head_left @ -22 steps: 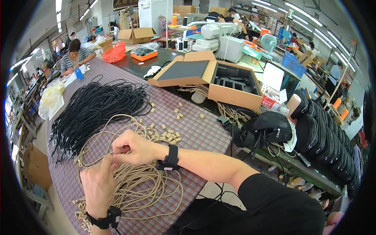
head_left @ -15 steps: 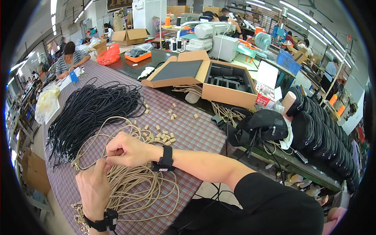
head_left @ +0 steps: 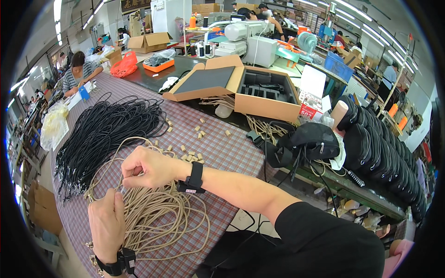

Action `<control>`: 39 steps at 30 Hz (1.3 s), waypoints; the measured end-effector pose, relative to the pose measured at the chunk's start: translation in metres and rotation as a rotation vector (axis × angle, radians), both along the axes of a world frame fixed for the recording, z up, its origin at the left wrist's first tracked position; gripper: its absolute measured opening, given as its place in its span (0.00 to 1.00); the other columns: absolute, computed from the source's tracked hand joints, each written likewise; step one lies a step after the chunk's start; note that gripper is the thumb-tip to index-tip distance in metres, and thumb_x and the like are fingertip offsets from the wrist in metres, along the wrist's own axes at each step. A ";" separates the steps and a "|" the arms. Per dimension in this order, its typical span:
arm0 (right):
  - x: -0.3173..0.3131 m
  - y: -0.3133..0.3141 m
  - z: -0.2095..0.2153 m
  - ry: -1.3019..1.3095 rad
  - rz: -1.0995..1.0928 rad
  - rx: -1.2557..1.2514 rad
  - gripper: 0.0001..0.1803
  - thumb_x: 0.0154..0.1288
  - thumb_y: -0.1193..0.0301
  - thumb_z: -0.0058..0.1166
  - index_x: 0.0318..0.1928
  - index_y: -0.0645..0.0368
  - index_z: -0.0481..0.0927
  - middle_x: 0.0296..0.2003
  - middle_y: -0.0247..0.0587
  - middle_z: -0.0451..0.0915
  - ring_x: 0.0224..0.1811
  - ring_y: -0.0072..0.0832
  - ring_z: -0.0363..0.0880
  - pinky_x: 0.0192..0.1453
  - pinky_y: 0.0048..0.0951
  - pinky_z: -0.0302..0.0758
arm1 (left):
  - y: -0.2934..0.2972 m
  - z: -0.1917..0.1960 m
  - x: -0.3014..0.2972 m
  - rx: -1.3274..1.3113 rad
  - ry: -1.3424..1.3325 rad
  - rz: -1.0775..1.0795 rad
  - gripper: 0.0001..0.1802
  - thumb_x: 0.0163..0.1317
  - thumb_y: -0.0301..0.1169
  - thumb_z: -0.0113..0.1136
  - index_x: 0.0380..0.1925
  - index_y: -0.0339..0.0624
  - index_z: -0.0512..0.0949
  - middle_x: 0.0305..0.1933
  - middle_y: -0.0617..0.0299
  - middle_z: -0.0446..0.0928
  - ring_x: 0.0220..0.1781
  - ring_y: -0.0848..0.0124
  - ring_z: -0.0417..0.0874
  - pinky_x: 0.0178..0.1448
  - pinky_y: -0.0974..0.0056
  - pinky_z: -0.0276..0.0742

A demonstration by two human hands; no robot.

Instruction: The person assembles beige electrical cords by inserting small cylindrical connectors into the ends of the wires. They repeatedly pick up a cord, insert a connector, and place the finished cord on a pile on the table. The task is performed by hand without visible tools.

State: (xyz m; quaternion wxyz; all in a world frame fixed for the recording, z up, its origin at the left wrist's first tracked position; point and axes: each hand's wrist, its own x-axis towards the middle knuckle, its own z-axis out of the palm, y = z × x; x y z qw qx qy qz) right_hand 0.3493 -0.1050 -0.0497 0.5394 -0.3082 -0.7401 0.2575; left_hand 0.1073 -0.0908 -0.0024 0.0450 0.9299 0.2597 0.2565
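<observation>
Over a bundle of tan cords (head_left: 160, 224) on the checked cloth, both of my hands work close together. My left hand (head_left: 106, 224) has its thumb and fingers pressed together, pointing up toward the other hand. My right hand (head_left: 150, 167) is curled in a pinch just above and right of it. Whatever sits between the fingertips is too small to make out; a short gap separates the hands. Tan cord loops run around and beneath them. Small tan cylinder pieces (head_left: 191, 156) lie scattered beyond the right wrist. Each wrist wears a black strapped device.
A heap of black cords (head_left: 109, 132) covers the table's left side, near a clear plastic bag (head_left: 54, 125). Behind are an open cardboard box (head_left: 269, 104) and a red bag (head_left: 124, 65). At right lie a black pouch (head_left: 315, 141) and stacked black cases (head_left: 378, 157). A person sits far left.
My hands were touching at the fingertips and have since drawn slightly apart, the right one upward and the left a little down. The whole view has shifted slightly.
</observation>
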 end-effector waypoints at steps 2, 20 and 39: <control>0.002 0.001 0.000 -0.024 -0.017 0.004 0.12 0.73 0.75 0.69 0.32 0.67 0.83 0.25 0.34 0.80 0.29 0.16 0.75 0.36 0.25 0.77 | -0.001 0.000 -0.001 0.052 0.001 0.018 0.17 0.80 0.28 0.58 0.28 0.36 0.70 0.21 0.42 0.70 0.25 0.41 0.72 0.34 0.42 0.61; -0.007 0.001 -0.002 0.015 -0.007 -0.020 0.08 0.77 0.72 0.67 0.44 0.65 0.87 0.35 0.39 0.89 0.40 0.26 0.86 0.50 0.32 0.82 | 0.003 0.000 -0.005 0.012 0.001 0.023 0.10 0.79 0.27 0.59 0.35 0.36 0.74 0.25 0.44 0.74 0.28 0.42 0.76 0.37 0.42 0.66; -0.012 -0.006 0.003 -0.110 -0.071 -0.038 0.11 0.81 0.67 0.63 0.44 0.63 0.89 0.35 0.38 0.89 0.40 0.25 0.86 0.49 0.32 0.81 | 0.007 0.007 -0.008 -0.002 -0.046 -0.045 0.08 0.77 0.31 0.61 0.37 0.39 0.81 0.31 0.47 0.84 0.33 0.43 0.85 0.38 0.44 0.77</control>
